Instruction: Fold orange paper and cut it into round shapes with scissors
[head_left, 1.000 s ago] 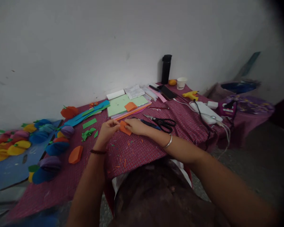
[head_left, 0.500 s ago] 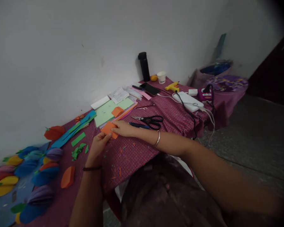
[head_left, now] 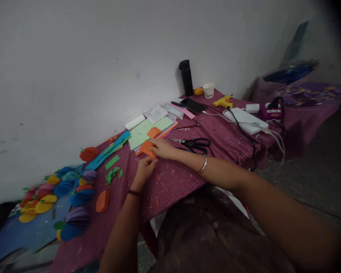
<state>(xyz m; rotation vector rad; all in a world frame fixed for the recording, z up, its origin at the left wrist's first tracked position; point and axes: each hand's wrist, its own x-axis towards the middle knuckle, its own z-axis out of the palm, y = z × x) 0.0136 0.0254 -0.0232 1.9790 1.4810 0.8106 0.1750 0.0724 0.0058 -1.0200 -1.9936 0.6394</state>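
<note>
A small orange paper piece [head_left: 147, 148] is held over the near edge of the paper stack. My right hand [head_left: 163, 148] pinches it from the right, thumb on top. At its lower corner, my left hand [head_left: 144, 173] is closed with thumb and fingertips together; the exact grip there is small and partly hidden. Another orange cut stack [head_left: 154, 132] rests on the light green sheets [head_left: 138, 135] just beyond. Black-handled scissors [head_left: 197, 143] lie to the right of my right hand, with a blue tool partly hidden under the forearm.
Green scraps [head_left: 112, 174], a green strip [head_left: 111, 162] and an orange folded shape [head_left: 102, 201] lie to the left. Colourful paper ornaments [head_left: 64, 187] sit on a blue board. Toward the back right are a black bottle [head_left: 186, 78], paper cup [head_left: 208, 90], phone [head_left: 193, 105], yellow glue gun [head_left: 223, 101] and cables.
The camera view has swung left, so the table appears shifted right. Both hands stay at the orange paper; the left hand now sits slightly lower against its corner.
</note>
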